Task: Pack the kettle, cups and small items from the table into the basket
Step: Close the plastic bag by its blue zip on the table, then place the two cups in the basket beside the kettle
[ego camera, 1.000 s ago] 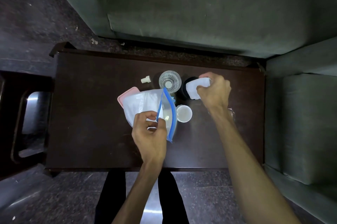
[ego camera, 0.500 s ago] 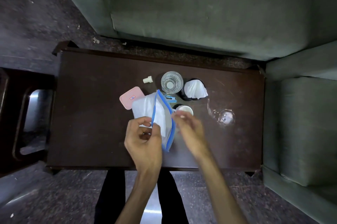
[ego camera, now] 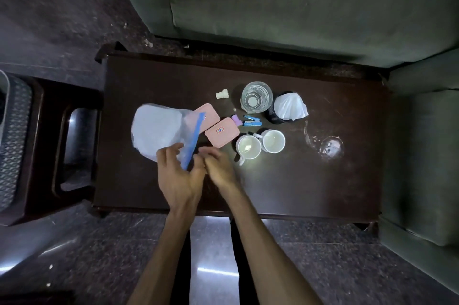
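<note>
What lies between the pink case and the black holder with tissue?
In the head view, a small purple item and a blue stapler lie between the pink case and the tissue holder.

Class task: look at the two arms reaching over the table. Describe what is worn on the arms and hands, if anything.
Nothing is worn. The left hand and right hand are bare, without gloves, rings, watch or bracelets in view. Both forearms are uncovered down to the picture's lower edge; no sleeve shows.

Left hand (ego camera: 179, 175) fingers spread, loose; right hand (ego camera: 218, 168) beside it, fingers extended, touching thumb.
</note>
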Available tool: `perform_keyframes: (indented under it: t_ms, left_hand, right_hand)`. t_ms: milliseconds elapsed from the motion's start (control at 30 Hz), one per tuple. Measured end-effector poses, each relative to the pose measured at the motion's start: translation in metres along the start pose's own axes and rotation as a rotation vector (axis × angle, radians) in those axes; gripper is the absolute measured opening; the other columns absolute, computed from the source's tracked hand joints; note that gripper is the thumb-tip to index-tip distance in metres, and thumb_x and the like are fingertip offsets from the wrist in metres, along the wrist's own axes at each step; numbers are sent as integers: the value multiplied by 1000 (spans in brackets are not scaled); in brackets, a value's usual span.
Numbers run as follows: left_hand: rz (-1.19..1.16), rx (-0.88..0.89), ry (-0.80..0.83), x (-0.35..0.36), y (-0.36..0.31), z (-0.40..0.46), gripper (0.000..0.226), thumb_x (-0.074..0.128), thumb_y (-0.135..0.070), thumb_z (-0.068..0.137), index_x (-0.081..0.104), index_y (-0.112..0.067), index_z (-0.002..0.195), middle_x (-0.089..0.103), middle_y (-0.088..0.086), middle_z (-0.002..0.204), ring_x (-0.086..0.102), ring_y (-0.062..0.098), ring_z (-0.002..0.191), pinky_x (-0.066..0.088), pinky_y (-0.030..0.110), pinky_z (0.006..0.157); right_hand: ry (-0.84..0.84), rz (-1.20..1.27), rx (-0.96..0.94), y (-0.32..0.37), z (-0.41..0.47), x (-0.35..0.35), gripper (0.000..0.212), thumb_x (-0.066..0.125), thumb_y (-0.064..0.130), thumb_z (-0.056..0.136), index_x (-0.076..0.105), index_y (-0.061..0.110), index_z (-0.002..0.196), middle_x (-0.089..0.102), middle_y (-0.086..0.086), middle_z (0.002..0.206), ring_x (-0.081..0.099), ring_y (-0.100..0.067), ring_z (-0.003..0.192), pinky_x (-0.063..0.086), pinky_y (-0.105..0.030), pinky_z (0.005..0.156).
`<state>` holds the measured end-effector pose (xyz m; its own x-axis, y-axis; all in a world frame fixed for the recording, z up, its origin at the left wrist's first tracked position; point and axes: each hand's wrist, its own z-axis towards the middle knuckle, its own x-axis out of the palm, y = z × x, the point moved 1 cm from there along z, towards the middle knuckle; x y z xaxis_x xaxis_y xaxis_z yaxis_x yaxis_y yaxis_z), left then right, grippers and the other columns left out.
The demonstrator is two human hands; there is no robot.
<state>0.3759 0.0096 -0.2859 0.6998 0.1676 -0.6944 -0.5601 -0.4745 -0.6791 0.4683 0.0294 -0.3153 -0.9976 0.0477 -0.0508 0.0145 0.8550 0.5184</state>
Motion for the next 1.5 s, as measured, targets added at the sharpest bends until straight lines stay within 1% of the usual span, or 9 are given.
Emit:
perform_keyframes:
  t_ms: [100,233,400,667,800,1000,1200,1400,1500]
  left_hand:
    - [118,31,90,18,5,-4,29,75,-13,79,70,-8,107,64,12,107,66,37,89,55,44,73]
    - [97,98,272,52,-17,-24,16,76,-18,80,72,-15,96,68,4,88,67,30,78,55,44,68]
    - [417,293,513,113,-41,-45,36,64,-38,91,66,-14,117,71,8,112,71,34,98,52,39,75]
    - [700,362,606,132,-47,-31,19,54,-23,97,71,-18,107,75,6,106,73,33,95,38,31,67]
    - [556,356,538,97,-51,-33,17,57,-25,94,71,-18,99,75,7,98,72,38,85,36,32,64]
    - [383,296,266,16,-55,-12,14,80,-16,70,67,-18,63,66,4,54,61,32,44,31,24,47]
    - [269,141,-9,-71,-23,45,23,68,-24,80,63,-14,60,64,6,53,60,33,47,31,25,50]
    - [248,-6,-201,-163,28,99,19,78,-14,76,66,-15,60,61,7,50,57,34,44,30,25,50]
    - [239,-80,-321,-210,56,118,12,79,-18,76,73,-16,66,67,9,55,62,36,49,40,30,50]
  right_hand:
    - [-288,-251,-73,-13,-5,-38,22,66,14,91,80,18,107,81,-7,100,75,-28,94,58,-38,88]
    - [-745,-570,-207,-11,-19,-106,24,69,23,84,78,28,105,81,-4,90,74,-35,87,54,-35,72]
    - [-558,-881,-127,-16,-1,-150,42,70,27,90,70,34,131,79,-11,111,72,-41,106,57,-43,87]
    - [-459,-950,-305,-26,15,-153,28,63,22,98,75,26,123,73,-15,115,68,-45,103,53,-45,81]
    - [-508,-943,-461,-15,-12,-144,22,68,18,94,76,21,114,72,-13,98,68,-43,87,53,-43,69]
    - [-489,-930,-661,26,-43,-86,26,73,11,84,76,23,107,72,-8,94,67,-39,79,55,-41,61]
    - [-360,-926,-822,69,-43,27,21,71,8,86,78,17,103,70,-13,92,68,-40,86,57,-43,71]
    - [-216,-932,-941,100,-49,153,18,72,14,92,78,15,109,71,-12,95,69,-35,86,55,-43,73]
    - [-119,-982,-1007,111,-60,216,18,71,20,93,78,16,109,70,-13,94,67,-37,87,54,-46,73]
